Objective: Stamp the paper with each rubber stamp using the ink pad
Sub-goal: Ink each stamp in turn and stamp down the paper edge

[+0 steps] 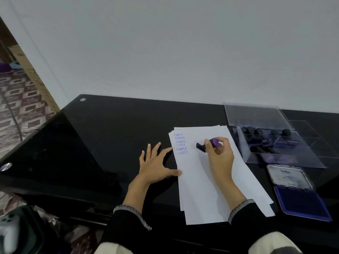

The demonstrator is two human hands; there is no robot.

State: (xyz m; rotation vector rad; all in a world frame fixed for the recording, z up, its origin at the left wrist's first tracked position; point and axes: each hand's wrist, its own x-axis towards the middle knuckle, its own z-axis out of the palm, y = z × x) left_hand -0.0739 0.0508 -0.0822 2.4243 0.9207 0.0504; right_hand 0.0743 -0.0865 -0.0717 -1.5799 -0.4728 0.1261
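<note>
A stack of white paper (207, 180) lies on the black table, with several purple SAMPLE prints (181, 144) down its upper left. My right hand (219, 154) grips a rubber stamp (207, 144) with a purple handle, held sideways just above the sheet, its black base pointing left. My left hand (156, 162) rests flat with fingers spread at the paper's left edge, thumb touching the sheet. The open blue ink pad (302, 200) sits to the right of the paper.
A clear plastic box (278, 143) with several more stamps stands at the back right, its lid (256, 114) leaning behind it. The black table (100, 134) runs left to a corner. A white wall rises behind.
</note>
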